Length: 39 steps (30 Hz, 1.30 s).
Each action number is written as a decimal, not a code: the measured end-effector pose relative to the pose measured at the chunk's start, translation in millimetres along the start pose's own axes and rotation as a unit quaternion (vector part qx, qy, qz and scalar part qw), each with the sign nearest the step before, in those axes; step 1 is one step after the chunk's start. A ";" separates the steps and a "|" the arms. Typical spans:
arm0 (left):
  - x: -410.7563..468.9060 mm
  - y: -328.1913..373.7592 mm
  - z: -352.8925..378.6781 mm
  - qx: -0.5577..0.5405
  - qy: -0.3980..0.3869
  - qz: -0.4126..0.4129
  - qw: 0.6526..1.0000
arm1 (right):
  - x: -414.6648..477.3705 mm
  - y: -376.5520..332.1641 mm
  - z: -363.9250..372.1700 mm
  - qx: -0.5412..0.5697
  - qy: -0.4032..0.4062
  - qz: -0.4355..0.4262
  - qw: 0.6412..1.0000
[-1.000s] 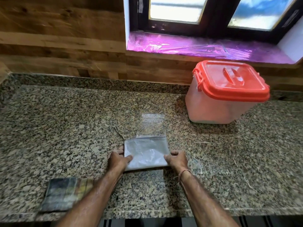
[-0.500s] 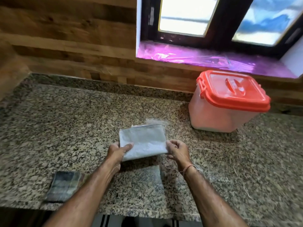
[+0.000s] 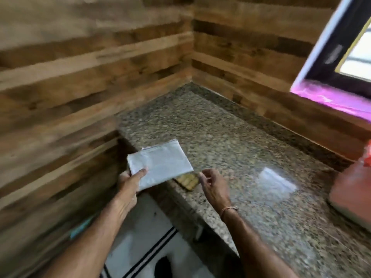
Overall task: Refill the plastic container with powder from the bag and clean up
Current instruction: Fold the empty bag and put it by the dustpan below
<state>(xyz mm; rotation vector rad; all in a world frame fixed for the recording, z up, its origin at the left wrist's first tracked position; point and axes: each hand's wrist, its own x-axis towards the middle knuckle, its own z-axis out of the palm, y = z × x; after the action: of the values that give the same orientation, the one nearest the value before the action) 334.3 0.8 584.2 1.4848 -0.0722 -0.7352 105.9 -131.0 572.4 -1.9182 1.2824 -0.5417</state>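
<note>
My left hand (image 3: 128, 183) grips the folded, flattened white bag (image 3: 160, 164) by its lower left corner and holds it in the air over the counter's left end. Just right of the bag, my right hand (image 3: 213, 185) hovers off it, its fingers curled and nothing visible in them. Only the blurred side of the plastic container (image 3: 353, 191) shows at the right edge, with a sliver of its red lid (image 3: 368, 155).
The speckled granite counter (image 3: 230, 141) runs into a corner of wood-panelled walls. A folded checked cloth (image 3: 187, 181) lies at the counter's left front edge, partly hidden under the bag. A window with a pink sill (image 3: 333, 101) is at upper right. White floor shows below.
The view has swung left. The folded bag has been lifted off the counter and carried left in my left hand. My right hand has let go of it.
</note>
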 end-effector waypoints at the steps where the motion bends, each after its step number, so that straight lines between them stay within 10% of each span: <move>1: -5.9 0.3 -22.3 -0.007 0.030 0.001 1.000 | -5.7 -11.5 11.5 -0.025 -0.025 -0.023 0.999; 19: -22.3 -69.9 -388.8 -0.026 0.323 -0.054 0.945 | -123.5 -147.8 326.2 -0.185 -0.292 -0.150 0.926; 39: 241.5 -380.4 -531.6 -0.123 0.370 -0.146 0.909 | -86.8 100.0 753.8 -0.149 -0.434 0.191 0.868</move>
<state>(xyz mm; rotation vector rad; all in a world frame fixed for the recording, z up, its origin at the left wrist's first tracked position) 624.4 379.4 76.1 1.4548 0.8088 -0.3510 535.0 191.9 27.2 -1.7208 1.0920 0.7045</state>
